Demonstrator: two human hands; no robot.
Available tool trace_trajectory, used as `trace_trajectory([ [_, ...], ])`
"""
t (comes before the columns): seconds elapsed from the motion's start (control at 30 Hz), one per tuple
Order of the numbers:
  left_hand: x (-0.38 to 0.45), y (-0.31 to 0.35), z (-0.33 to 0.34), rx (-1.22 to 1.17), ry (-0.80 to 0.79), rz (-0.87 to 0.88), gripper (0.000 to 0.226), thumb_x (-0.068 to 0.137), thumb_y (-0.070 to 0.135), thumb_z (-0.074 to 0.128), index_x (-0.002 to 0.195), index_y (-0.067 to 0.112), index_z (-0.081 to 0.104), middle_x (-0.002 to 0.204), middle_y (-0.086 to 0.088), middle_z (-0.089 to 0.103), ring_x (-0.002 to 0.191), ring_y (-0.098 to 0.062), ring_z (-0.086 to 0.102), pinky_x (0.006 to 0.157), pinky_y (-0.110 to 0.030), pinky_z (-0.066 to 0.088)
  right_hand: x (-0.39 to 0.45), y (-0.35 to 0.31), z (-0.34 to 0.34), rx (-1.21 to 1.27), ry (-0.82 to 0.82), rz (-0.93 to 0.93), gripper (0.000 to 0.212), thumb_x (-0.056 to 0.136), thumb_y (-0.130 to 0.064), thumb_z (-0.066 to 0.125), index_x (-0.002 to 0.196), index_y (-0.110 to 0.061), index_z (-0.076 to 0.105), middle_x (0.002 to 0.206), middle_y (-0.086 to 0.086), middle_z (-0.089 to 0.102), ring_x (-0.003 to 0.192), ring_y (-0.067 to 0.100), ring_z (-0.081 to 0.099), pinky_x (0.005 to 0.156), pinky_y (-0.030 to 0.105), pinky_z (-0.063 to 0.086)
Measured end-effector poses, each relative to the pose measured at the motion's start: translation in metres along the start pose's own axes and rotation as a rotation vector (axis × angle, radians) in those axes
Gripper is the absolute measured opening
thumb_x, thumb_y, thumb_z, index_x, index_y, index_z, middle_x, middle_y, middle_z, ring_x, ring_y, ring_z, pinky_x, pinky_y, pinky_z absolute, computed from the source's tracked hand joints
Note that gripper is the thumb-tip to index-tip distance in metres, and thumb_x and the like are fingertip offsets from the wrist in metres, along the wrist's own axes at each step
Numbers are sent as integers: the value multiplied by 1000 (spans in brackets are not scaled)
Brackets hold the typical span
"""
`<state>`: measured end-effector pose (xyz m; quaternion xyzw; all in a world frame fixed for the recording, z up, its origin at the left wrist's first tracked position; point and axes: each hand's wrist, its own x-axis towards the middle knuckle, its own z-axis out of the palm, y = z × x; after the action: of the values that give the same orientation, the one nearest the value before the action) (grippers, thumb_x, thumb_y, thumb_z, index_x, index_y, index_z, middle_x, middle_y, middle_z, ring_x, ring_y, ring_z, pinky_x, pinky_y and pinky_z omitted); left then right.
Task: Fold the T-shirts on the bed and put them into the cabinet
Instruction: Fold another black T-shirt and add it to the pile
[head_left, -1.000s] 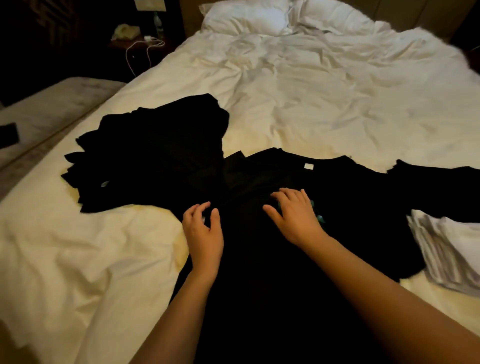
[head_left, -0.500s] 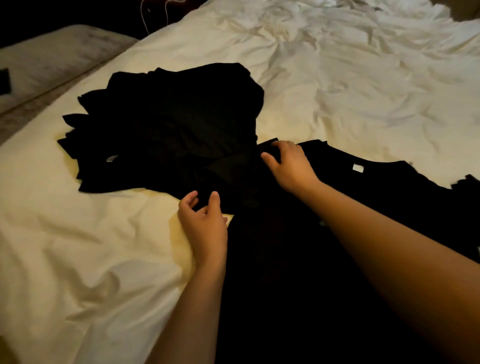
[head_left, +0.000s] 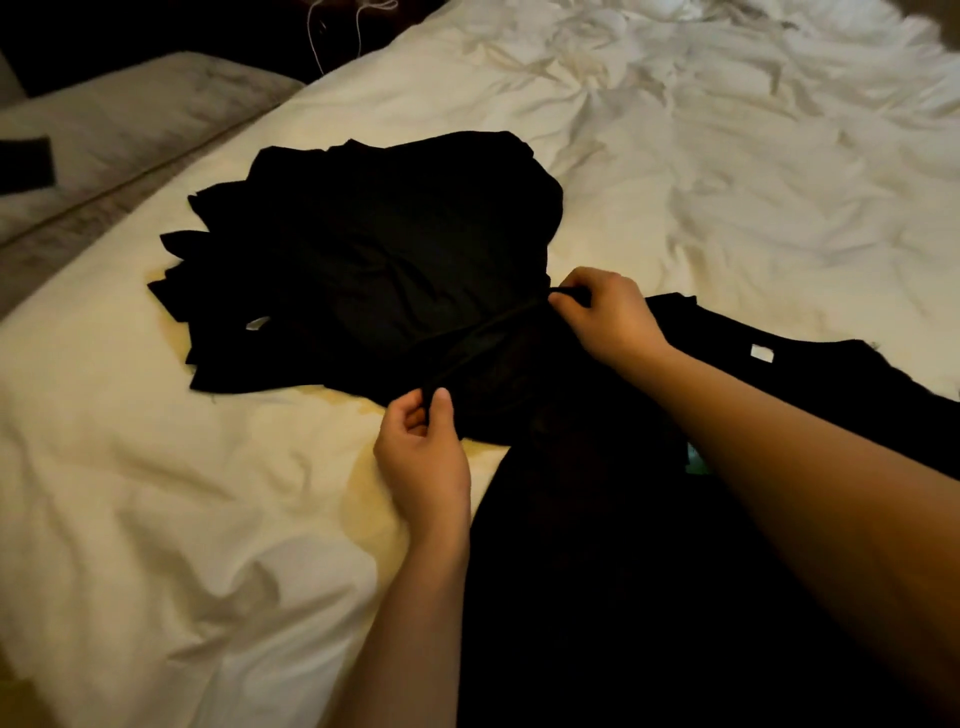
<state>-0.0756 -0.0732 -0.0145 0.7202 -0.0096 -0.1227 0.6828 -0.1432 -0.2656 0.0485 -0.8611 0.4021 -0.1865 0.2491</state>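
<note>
Both hands have risen off the cloth and now pinch a sleeve edge of the black T-shirt (head_left: 597, 545), spread flat on the white bed (head_left: 156, 519). Left hand (head_left: 423, 457) grips its near end, right hand (head_left: 608, 317) its far end. Black pile (head_left: 374, 260) lies just beyond; bare sheet stretches leftward.

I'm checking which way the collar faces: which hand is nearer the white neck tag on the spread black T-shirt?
Right. The right hand pinches the sleeve edge just left of the white neck tag; the left hand grips the sleeve farther left and nearer the person.
</note>
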Motion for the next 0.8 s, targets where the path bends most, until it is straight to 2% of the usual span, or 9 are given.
trace_trajectory([
  [0.1, 1, 4, -2, -59, 43, 79, 8, 95, 24, 66, 98, 17, 64, 87, 9, 65, 80, 1, 61, 73, -10, 45, -1, -3, -5, 189, 35, 50, 13, 95, -25, 58, 90, -15, 65, 86, -1, 67, 79, 14, 64, 69, 29, 50],
  [0.2, 0, 8, -3, -124, 48, 113, 5, 96, 22, 65, 99, 21, 61, 101, 0, 69, 98, -11, 66, 81, -15, 49, 1, -6, -6, 251, -143, 65, 7, 90, -21, 63, 96, -18, 65, 92, 0, 68, 83, 15, 65, 79, 34, 53],
  [0.3, -3, 14, -4, -211, -43, 118, 15, 98, 14, 62, 107, 26, 64, 111, 2, 70, 107, -7, 66, 83, -12, 50, 0, -18, -5, 178, -328, 27, 41, 89, -49, 66, 121, -23, 63, 113, -4, 62, 104, 11, 60, 91, 29, 49],
  [0.4, -7, 18, -6, -196, -127, 188, 31, 99, 14, 59, 114, 41, 65, 123, 11, 67, 116, 0, 61, 93, -22, 52, 4, -39, -5, 69, -458, 19, 59, 86, -69, 56, 124, -24, 62, 111, -8, 60, 102, 10, 59, 87, 26, 48],
  [0.5, -7, 17, -8, -129, -180, 292, 32, 101, 16, 57, 115, 43, 66, 120, 13, 67, 114, 1, 61, 94, -23, 51, 14, -58, 1, -6, -552, -35, 53, 89, -61, 59, 124, -22, 65, 115, -7, 61, 108, 11, 58, 89, 25, 43],
  [0.57, -5, 14, -8, -62, -226, 339, 32, 101, 18, 56, 116, 44, 67, 115, 11, 66, 108, 1, 61, 89, -16, 48, 19, -67, 6, -55, -632, -88, 41, 91, -52, 62, 119, -22, 66, 116, -5, 64, 107, 11, 59, 91, 25, 44],
  [0.67, -4, 13, -9, 14, -265, 336, 33, 102, 23, 56, 116, 51, 66, 112, 13, 63, 106, -2, 58, 87, -11, 43, 24, -74, 10, -21, -766, -139, 13, 95, -32, 63, 93, -20, 67, 89, -2, 64, 80, 6, 59, 77, 17, 45],
  [0.73, -3, 12, -11, 15, -261, 317, 31, 101, 29, 56, 118, 53, 64, 114, 16, 64, 111, -6, 59, 91, -20, 47, 27, -78, 12, 39, -719, -143, 14, 94, -24, 66, 85, -14, 65, 78, -1, 59, 71, 6, 54, 68, 12, 44],
  [0.8, 4, 8, -13, -5, -205, 286, 27, 96, 35, 61, 120, 47, 62, 117, 13, 67, 114, -7, 61, 95, -34, 53, 31, -81, 13, 102, -566, -135, 6, 91, -20, 70, 89, -15, 69, 84, 0, 63, 78, 7, 57, 68, 9, 43],
])
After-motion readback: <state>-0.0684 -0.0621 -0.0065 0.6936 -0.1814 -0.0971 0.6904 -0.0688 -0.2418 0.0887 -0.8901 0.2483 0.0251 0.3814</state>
